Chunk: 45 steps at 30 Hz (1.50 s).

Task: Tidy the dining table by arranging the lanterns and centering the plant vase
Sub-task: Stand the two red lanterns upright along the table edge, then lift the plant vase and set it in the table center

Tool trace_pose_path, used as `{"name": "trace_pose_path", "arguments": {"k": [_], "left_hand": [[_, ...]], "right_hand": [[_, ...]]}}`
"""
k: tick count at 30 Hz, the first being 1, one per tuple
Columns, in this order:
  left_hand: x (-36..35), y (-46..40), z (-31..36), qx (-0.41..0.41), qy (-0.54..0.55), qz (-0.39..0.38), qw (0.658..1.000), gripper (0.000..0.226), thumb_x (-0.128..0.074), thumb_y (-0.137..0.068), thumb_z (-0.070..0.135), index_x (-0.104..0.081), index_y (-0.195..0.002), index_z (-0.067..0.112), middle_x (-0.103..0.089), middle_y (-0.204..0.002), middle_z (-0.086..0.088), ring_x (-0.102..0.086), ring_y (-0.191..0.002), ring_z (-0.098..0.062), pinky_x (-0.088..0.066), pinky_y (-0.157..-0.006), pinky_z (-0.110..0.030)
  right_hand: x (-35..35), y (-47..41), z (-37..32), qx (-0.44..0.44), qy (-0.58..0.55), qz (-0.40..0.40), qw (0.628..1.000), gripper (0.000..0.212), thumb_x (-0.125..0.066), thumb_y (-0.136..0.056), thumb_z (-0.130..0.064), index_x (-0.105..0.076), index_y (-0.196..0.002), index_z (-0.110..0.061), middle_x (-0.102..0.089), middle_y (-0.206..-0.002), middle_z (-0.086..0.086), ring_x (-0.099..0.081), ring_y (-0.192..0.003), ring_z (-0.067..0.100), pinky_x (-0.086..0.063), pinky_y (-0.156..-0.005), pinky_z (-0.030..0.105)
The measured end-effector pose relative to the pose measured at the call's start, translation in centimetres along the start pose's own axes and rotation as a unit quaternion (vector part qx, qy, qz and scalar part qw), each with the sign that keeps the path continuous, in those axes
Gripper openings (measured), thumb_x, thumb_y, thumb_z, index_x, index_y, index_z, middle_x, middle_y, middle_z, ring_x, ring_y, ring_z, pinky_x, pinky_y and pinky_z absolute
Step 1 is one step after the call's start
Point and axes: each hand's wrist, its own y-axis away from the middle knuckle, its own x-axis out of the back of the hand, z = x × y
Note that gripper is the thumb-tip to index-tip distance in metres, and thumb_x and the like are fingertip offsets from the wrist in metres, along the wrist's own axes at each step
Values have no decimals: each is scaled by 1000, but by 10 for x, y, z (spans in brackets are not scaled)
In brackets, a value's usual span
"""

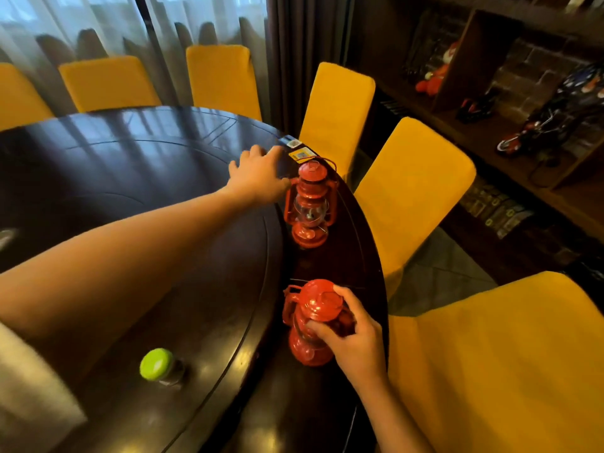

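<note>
While both arms are reaching over the dark round table (137, 165), two red lanterns are sitting on its outer ring at the right edge. Far lantern (310, 204) is standing upright, glass globe showing, wire handle dropped behind it. Near lantern (312, 322) is leaning left a bit. Right hand (351, 335) is wrapping around its upper body, thumb on the glass side, fingers curling over the cap. Left hand (260, 176) is lying just left of the far lantern's top, fingers spread apart, holding nothing; cannot tell if the thumb side is touching the lantern frame. Two stickers or cards (299, 150) are lying flat at the rim just beyond the left hand; print too small to read. One jar with a green lid (160, 367) is standing on the inner turntable near the bottom left, blurred, contents unclear. Seven yellow-covered chairs are ringing the table, nearest one (510, 364) cut off by the frame at lower right, another clipped at far left. Pale blurred object (29, 387) at bottom left is cut off, cannot identify. Plant vase is not showing anywhere here. Shelf (490, 93) at upper right is holding toy figures and one model motorcycle (536, 132), details dim. Sheer curtains (98, 27) are hanging behind the chairs.
</note>
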Motion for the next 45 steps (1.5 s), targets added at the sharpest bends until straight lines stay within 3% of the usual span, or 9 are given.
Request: {"name": "trace_pose_path", "arguments": {"k": [10,13,17,21,27,31,34,37,45], "left_hand": [[26,115,-77,94,36,9,995,58,-62,-84,42,-44,-139,30,-44,-142,-14,-40,-129,-38,-32,-105,-59],[34,146,-100,115,40,15,993,59,-61,-85,42,-43,-140,29,-44,-141,-14,-42,-128,-37,-34,-104,-57],[48,180,-124,92,-15,53,994,58,-60,-86,39,-43,-140,26,-46,-138,-12,-39,-130,-35,-27,-109,-62],[62,214,-134,80,-31,103,991,55,-61,-85,36,-46,-137,25,-48,-135,-10,-37,-131,-32,-21,-111,-64],[97,280,-137,99,-146,219,960,61,-62,-85,35,-46,-142,20,-44,-146,-18,-31,-141,-37,-14,-112,-66],[135,336,-160,161,-177,272,932,66,-63,-83,37,-44,-144,20,-37,-150,-23,-26,-143,-41,-12,-111,-67],[155,376,-191,178,-198,291,919,65,-59,-80,38,-46,-141,19,-41,-147,-23,-30,-140,-42,-14,-110,-68],[163,411,-222,191,-196,316,908,67,-55,-78,41,-43,-141,21,-41,-144,-24,-32,-137,-42,-15,-109,-67],[175,423,-245,167,-197,306,916,68,-52,-80,40,-38,-145,21,-33,-149,-24,-23,-141,-42,-9,-110,-67]], "right_hand": [[-1,0,-2,-24,-18,-14,999,77,-79,-55,-71,-57,-124,-46,-66,-116,-23,-60,-108,-4,-49,-88,20],[1,0,-9,-13,-26,-26,999,69,-82,-54,-67,-56,-117,-58,-60,-113,-38,-57,-106,-11,-45,-82,8],[37,-6,-25,5,31,-164,986,87,-88,-53,-53,-43,-126,-68,-44,-144,-20,-38,-135,2,-36,-108,37],[68,-23,-75,113,143,-172,968,87,-61,-65,-81,-25,-142,-60,-18,-148,-40,-6,-143,-6,-19,-112,40],[-37,-20,-200,326,275,-99,899,67,-59,-79,-57,-50,-139,-28,-47,-146,2,-23,-144,28,-11,-115,60],[-75,-30,-238,270,431,-94,856,85,-49,-68,-81,-38,-143,-42,-31,-157,2,-3,-147,31,-1,-110,65],[-65,-52,-226,61,549,-196,810,118,-47,-47,-97,-21,-149,-45,-13,-163,6,9,-147,37,3,-108,71],[-48,-50,-207,-72,568,-306,760,139,-60,-33,-94,-17,-153,-40,-16,-162,14,-8,-146,44,-11,-112,67],[-60,-22,-215,-22,556,-271,786,120,-41,-50,-99,-11,-152,-43,-12,-163,9,-2,-146,40,-3,-109,70]]}}
